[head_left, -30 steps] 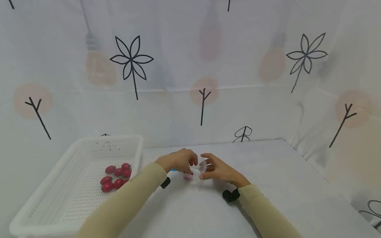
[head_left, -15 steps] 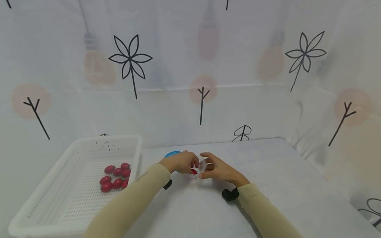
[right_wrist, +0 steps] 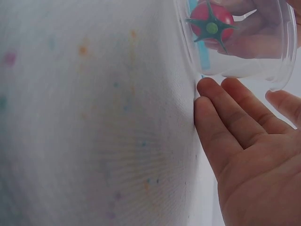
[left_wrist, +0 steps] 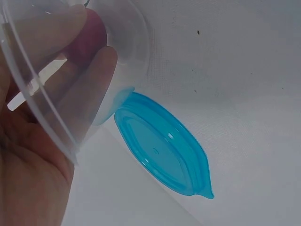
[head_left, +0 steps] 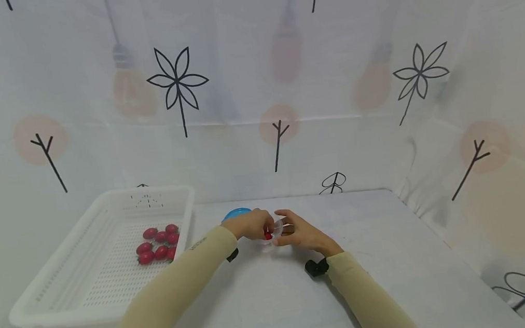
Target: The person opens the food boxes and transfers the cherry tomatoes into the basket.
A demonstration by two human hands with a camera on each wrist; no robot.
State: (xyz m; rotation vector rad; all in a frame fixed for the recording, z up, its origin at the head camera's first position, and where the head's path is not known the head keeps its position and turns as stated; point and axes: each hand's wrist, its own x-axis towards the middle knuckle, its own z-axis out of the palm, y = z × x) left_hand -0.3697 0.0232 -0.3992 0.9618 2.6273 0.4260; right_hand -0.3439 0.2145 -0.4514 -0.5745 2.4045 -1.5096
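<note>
A small clear plastic bowl (right_wrist: 256,66) sits on the white table between the two hands. My left hand (head_left: 255,224) reaches over its rim, and its thumb and fingers pinch a cherry tomato (left_wrist: 89,40) inside the bowl. That tomato's green calyx points toward the right hand in the right wrist view. My right hand (head_left: 303,233) is at the bowl's right side with its fingers extended, fingertips (right_wrist: 207,87) right at the clear wall. Behind the left hand, a blue plastic lid (left_wrist: 160,146) lies on the table.
To the left stands a large white perforated basket (head_left: 92,205) with several red cherry tomatoes (head_left: 160,252) near its right side. A white patterned cloth hangs behind the table (head_left: 348,292).
The left hand has shifted slightly right over the bowl with the cherry tomato, uncovering more of the blue lid. The right hand has stayed almost still.
</note>
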